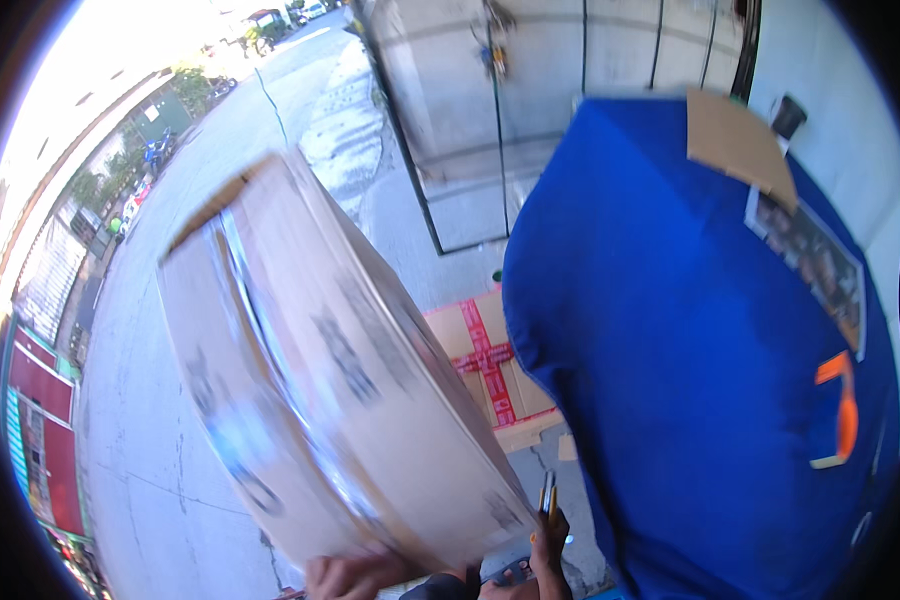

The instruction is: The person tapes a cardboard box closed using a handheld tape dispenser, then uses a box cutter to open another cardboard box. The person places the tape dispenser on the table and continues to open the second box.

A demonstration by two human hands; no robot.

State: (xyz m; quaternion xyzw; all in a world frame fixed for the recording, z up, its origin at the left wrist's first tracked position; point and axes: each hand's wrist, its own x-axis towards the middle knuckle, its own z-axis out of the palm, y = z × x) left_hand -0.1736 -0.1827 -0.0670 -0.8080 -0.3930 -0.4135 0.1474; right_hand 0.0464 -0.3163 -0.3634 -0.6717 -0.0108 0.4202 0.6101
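A large cardboard box (345, 337), blurred and tilted, fills the left centre; clear tape runs along its seam and dark print marks its side. My left hand (352, 574) is at the box's lower edge, its fingers curled against the cardboard. Near the box's lower right corner, my right hand (549, 536) is closed around a yellow-and-black utility knife (547, 495), which points up. Beyond, a flattened cardboard piece (525, 397) with crossed red printed tape lies on the concrete.
A blue cloth cover (667, 337) drapes a bulky thing on the right, with a cardboard piece (742, 142) and an orange-handled tool (844, 412) on it. A metal gate (450, 135) stands ahead. A concrete road (142, 375) runs along the left.
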